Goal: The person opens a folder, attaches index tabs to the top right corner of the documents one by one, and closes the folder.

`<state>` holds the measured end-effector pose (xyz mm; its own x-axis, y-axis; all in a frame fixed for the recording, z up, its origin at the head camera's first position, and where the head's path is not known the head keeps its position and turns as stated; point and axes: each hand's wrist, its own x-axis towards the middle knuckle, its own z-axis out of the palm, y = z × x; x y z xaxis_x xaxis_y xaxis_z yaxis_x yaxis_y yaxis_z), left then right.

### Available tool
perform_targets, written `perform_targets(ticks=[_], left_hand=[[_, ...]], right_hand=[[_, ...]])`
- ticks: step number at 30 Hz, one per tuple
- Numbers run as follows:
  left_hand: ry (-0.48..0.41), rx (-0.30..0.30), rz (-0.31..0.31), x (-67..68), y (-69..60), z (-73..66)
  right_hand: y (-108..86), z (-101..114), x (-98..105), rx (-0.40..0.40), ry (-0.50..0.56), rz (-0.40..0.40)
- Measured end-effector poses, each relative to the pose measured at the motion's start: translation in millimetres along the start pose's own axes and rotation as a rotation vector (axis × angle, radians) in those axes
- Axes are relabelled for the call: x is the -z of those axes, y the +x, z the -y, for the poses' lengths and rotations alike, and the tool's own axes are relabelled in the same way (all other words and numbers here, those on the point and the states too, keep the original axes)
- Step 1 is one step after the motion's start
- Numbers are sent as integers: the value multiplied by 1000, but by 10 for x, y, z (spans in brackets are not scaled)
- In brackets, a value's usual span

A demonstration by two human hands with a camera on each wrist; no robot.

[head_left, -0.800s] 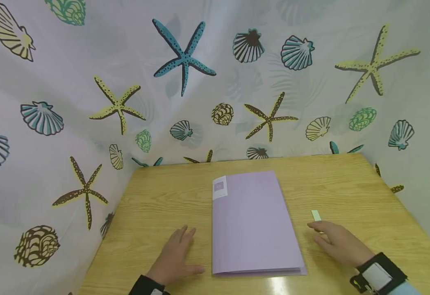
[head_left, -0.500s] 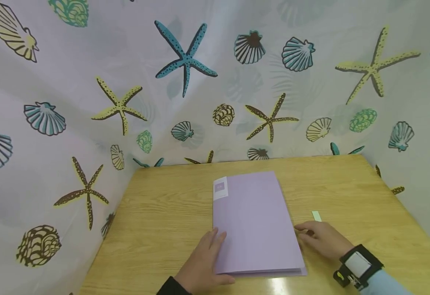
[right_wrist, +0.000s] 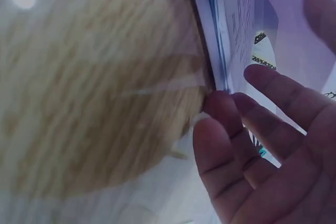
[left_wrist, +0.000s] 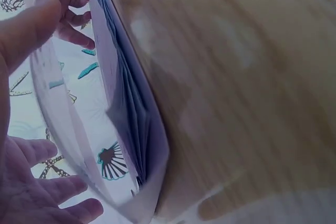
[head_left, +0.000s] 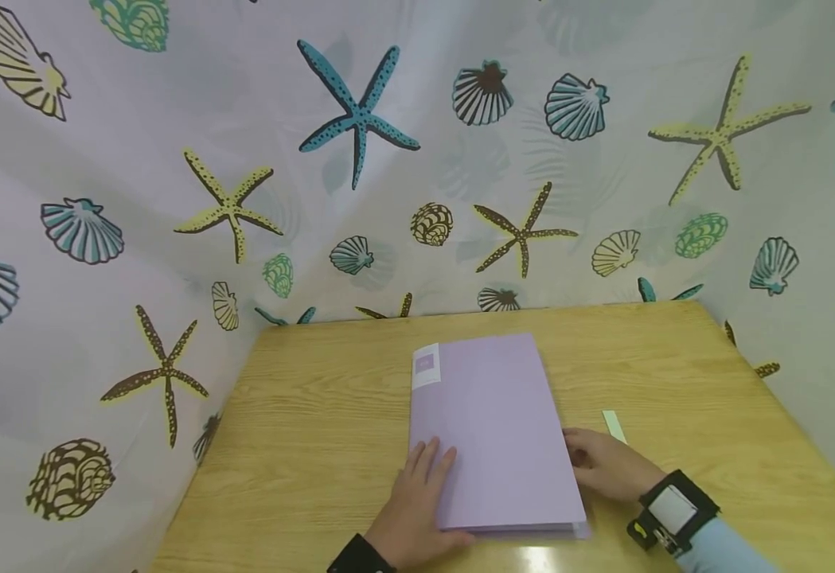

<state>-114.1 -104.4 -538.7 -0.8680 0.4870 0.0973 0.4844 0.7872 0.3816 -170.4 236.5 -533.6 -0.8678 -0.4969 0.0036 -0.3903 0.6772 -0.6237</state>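
A lilac file folder (head_left: pixel 492 430) lies on the wooden table with a white label at its upper left corner. My left hand (head_left: pixel 417 505) rests on the folder's lower left, fingers straight, with the thumb by the bottom edge. At the folder's right edge, the fingers of my right hand (head_left: pixel 606 465) are bent around the cover's border. Inner sheets (left_wrist: pixel 128 103) show beneath the raised cover (left_wrist: pixel 52 85) in the left wrist view. In the right wrist view, several fingertips touch the edge of the sheets (right_wrist: pixel 218 35); part of the grip is hidden.
A small pale green strip (head_left: pixel 614 426) lies on the wooden table (head_left: pixel 324 390), just beyond my right hand. A white cloth (head_left: pixel 388 263) printed with starfish and shells hangs behind the table and along both sides.
My left hand has moved right from the table onto the folder. My right hand has moved left from beside the green strip to the folder's right edge, its fingers curling there.
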Motion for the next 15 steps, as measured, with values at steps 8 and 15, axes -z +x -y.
perform_targets(ticks=[8,15], left_hand=[[58,5,-39,-40,27,-44],[18,-25,-76,-46,31,-53]], right_hand=[[31,59,-70,12,-70,-69],[67,149,-101,86,-57,-52]])
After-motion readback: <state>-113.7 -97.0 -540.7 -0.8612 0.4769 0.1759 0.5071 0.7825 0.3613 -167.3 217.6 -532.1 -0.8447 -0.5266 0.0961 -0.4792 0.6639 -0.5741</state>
